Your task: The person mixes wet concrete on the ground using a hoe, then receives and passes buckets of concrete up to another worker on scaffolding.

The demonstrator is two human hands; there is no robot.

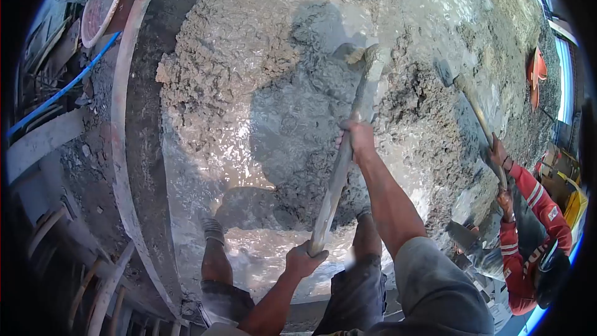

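Both my hands grip the long wooden handle of a hoe. My left hand is closed round the lower end of the handle, near my legs. Further up, my right hand wraps the middle of the shaft. The hoe's mud-coated head rests at the far end, partly sunk in or against wet grey concrete mix; its blade is only partly visible. Lumpy mix lies around it, with a smoother wet patch near my feet.
At right, a co-worker in a red sleeve holds another hoe over the same mix. A raised board edge runs along the left, with a round tub and blue hose beyond. An orange object lies far right.
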